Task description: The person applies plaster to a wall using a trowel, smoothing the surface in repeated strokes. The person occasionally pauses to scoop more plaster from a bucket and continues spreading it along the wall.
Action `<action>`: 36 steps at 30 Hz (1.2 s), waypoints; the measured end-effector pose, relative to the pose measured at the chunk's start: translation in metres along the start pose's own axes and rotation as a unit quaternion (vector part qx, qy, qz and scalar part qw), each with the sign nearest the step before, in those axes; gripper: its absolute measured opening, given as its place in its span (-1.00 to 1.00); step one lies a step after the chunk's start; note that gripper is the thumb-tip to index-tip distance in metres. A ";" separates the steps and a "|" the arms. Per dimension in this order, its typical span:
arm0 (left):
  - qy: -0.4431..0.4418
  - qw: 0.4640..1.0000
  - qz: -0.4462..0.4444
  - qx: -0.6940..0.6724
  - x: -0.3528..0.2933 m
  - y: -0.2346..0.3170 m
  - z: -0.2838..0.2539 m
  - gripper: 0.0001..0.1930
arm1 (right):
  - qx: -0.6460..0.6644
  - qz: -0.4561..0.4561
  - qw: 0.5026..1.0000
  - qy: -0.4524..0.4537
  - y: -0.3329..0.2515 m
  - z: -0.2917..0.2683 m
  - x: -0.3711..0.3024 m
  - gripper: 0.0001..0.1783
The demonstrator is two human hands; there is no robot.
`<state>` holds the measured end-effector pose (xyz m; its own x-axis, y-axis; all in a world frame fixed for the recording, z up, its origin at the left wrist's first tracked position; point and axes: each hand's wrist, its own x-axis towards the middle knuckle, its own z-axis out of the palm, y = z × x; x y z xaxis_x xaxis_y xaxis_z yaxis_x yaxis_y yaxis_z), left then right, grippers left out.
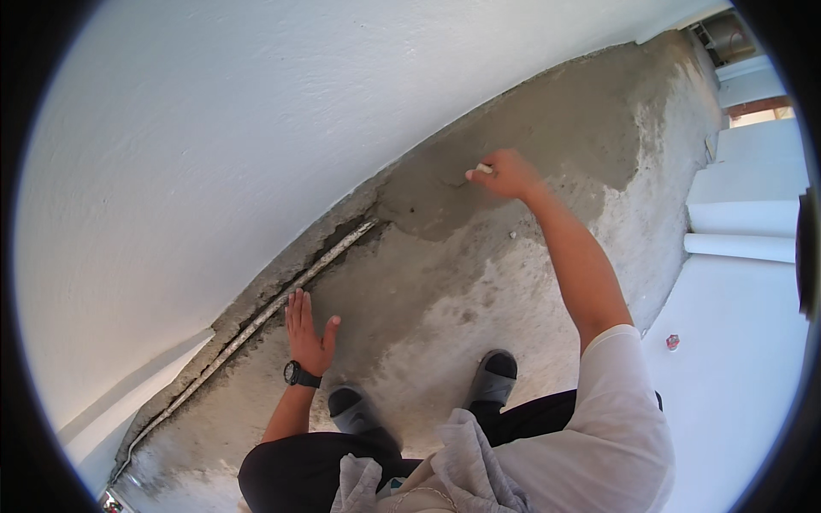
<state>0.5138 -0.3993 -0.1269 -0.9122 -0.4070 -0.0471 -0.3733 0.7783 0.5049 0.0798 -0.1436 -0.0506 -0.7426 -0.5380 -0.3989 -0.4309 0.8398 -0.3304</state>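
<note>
My right hand is closed around the short pale handle of a tool, just above wet grey mortar spread along the foot of the wall. The tool's working end blends into the mortar and I cannot make it out. My left hand, with a black watch on its wrist, is held out with the fingers straight and the thumb apart, and holds nothing. Its fingertips are over or beside a dirty white pipe lying in a narrow channel along the wall. The pipe's upper end meets the edge of the mortar.
A white wall curves along the left and top. My feet in grey sandals stand on rough concrete floor. To the right is a white wall with a small red object by it, and a white ledge.
</note>
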 end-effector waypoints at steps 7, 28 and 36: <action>-0.034 0.999 -0.022 -0.019 0.000 0.007 0.009 -0.23 | -0.006 -0.024 1.000 0.009 -0.005 0.016 -0.014 -0.47; -0.031 0.999 -0.008 -0.001 -0.020 0.000 0.008 -0.32 | 0.030 0.005 0.998 0.063 0.060 0.011 0.012 -0.39; -0.028 0.999 -0.043 0.001 -0.033 -0.009 -0.002 -0.37 | 0.017 0.054 0.993 0.103 0.162 -0.044 0.038 -0.38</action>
<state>0.5478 -0.3936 -0.1281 -0.8848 -0.4448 -0.1385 -0.4510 0.7431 0.4944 -0.0408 -0.0251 -0.0816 -0.8738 -0.4164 -0.2512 -0.3290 0.8866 -0.3252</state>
